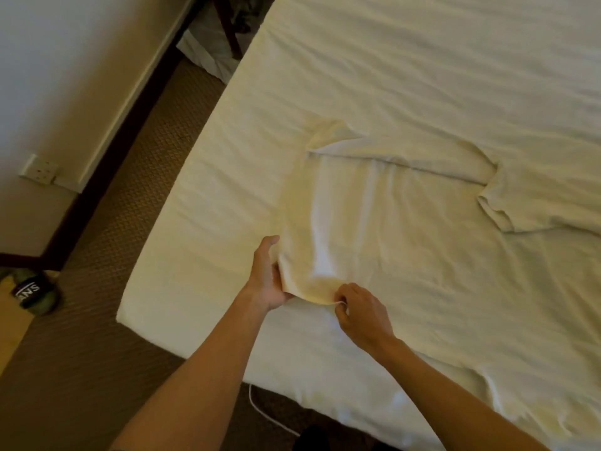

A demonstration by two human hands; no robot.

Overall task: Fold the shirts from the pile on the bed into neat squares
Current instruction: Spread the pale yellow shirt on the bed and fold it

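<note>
1. Lying spread flat on the white-sheeted bed (422, 60), near its left edge: one pale cream short-sleeved cotton shirt (383, 209), collar end away from the camera, hem end toward the person, probably laid out this way so that creases can be drawn straight.
2. Gripping the near left corner of the hem: left hand (268, 275), thumb lying on top of the cloth and fingers tucked beneath, likely to lift that edge off the sheet.
3. Pinching the hem a little further right: right hand (359, 312), fingers curled tight on the cloth edge, apparently to keep the hem taut between both grips.
4. Judging by the grips: a first fold just being started, shirt otherwise unfolded, one sleeve flared out at far right.
5. Counting: one shirt, two hands, one bed; no pile and no finished squares in view.
6. Off the bed on the brown patterned carpet (107, 320): one dark shoe (35, 292) at far left, one thin white cable (266, 415) by the mattress foot, one wall socket (40, 172).
</note>
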